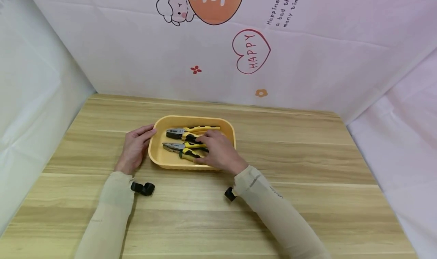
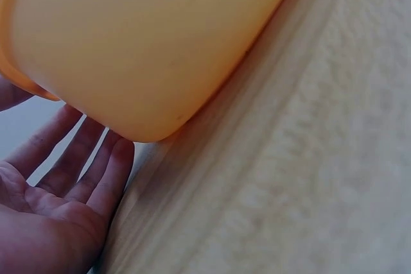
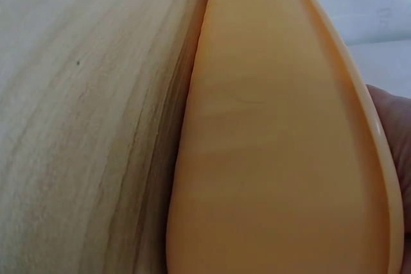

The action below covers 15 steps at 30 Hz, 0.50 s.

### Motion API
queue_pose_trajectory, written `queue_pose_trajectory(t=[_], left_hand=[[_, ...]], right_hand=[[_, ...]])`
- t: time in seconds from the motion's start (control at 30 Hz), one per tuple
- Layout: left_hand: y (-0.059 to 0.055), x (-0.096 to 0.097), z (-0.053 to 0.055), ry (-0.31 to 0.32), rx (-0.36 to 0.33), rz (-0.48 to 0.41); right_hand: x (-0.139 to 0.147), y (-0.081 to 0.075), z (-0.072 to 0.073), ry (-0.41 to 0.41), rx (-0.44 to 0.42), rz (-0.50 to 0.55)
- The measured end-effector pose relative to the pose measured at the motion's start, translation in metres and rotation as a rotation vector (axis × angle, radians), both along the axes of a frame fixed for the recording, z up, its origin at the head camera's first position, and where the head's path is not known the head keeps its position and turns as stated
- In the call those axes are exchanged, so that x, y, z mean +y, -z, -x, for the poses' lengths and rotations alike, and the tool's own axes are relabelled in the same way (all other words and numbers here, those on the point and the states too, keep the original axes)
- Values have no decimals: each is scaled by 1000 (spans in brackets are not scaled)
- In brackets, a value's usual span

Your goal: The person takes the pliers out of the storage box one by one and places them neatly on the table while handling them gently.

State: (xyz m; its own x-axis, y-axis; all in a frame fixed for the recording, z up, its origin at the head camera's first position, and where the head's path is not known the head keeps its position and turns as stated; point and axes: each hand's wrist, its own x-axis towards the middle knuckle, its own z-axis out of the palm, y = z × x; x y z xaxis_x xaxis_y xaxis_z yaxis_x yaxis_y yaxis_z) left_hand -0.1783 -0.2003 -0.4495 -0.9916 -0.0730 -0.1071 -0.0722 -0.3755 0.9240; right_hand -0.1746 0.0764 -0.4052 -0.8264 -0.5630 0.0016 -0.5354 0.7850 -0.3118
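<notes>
A yellow plastic bin (image 1: 189,166) sits on the table, with combination pliers (image 1: 176,131) and long-nose pliers (image 1: 174,145) lying in it, jaws to the left. Both have yellow and black handles. My left hand (image 1: 136,147) holds the bin's left end, thumb at the rim and fingers along the outer wall, as the left wrist view shows. Reaching over the bin's near right side, my right hand (image 1: 220,151) grips the spread handles of the long-nose pliers, thumb at the lower handle. Its forefinger is right at the combination pliers' lower handle. The palm hides the handle ends.
The wood-grain table (image 1: 290,149) extends to both sides of the bin. Behind it hangs a white printed cloth (image 1: 136,58), with more white cloth at left and right. Black wrist-camera mounts (image 1: 143,189) hang beside both sleeves.
</notes>
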Motion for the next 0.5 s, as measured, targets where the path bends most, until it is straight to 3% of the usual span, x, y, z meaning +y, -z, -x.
queue_pose_trajectory(t=[0.5], left_hand=[[-1,0,-1,11,-14,21]], right_hand=[[-2,3,0,-2,-18,-31]])
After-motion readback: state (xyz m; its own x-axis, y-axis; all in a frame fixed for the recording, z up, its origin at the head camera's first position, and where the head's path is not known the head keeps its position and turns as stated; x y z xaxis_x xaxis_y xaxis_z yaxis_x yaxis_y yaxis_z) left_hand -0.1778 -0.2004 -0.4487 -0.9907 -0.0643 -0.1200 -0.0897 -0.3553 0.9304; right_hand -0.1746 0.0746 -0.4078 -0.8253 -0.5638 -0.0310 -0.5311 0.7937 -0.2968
